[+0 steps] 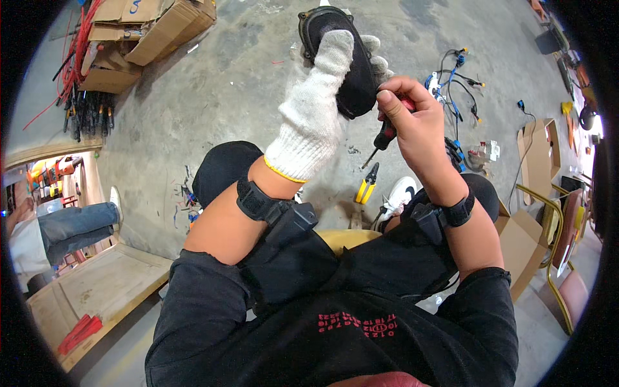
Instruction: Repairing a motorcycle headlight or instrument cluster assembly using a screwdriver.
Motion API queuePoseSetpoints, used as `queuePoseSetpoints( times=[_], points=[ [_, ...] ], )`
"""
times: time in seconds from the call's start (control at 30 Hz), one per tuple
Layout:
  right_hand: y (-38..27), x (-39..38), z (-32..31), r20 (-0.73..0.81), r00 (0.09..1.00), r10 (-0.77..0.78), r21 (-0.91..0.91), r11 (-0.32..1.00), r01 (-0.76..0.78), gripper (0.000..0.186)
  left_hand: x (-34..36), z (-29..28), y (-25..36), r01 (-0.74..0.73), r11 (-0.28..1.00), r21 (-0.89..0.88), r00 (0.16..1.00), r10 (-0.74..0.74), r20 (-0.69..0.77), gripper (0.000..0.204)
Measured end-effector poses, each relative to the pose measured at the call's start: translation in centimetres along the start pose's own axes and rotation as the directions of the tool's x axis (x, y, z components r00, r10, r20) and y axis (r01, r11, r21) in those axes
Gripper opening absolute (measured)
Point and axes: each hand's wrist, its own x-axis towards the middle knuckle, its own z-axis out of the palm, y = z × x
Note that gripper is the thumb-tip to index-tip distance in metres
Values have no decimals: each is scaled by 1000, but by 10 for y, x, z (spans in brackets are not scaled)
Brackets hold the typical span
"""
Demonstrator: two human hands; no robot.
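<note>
My left hand [317, 87], in a white knit glove, is closed around a long black housing [356, 95] with rounded ends. Small screw lugs show on the rim of its far end, and its underside is hidden. A screwdriver [385, 137] with a red and black handle rests in my bare right hand [418, 122], its shaft pointing down toward the floor. The thumb and forefinger of that hand pinch together at the housing's right edge; anything tiny between them is too small to make out. Yellow-handled wire strippers [367, 184] lie on the concrete below.
Blue and black cable harnesses [456, 84] spread over the floor at right, near an opened cardboard box [538, 155] and a chair [567, 226]. At left are torn cartons [138, 42], red wires [78, 35], a wooden board [97, 284] and another person's jeans-clad leg [80, 226].
</note>
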Motion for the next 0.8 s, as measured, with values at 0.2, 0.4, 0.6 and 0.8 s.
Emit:
queuePoseSetpoints(
  times=[0.2, 0.4, 0.6, 0.8],
  points=[
    [-7, 0, 2, 3, 1000, 23, -6, 1000, -23, 22, 0, -4, 2, 13, 1000, -16, 999, -12, 48, 49],
    [-10, -4, -2, 145, 989, -1, -31, 999, 5, 28, -5, -6, 4, -26, 999, 35, 988, 21, 153, 61],
    [-6, -4, -7, 184, 939, -291, -145, 936, 319, 22, -6, -9, 6, -1, 994, -112, 971, 28, 237, 58],
    [1, -2, -8, 168, 921, -353, -97, 923, 372, 19, 4, -8, 9, -76, 984, 162, 937, 15, 349, 71]
  ],
)
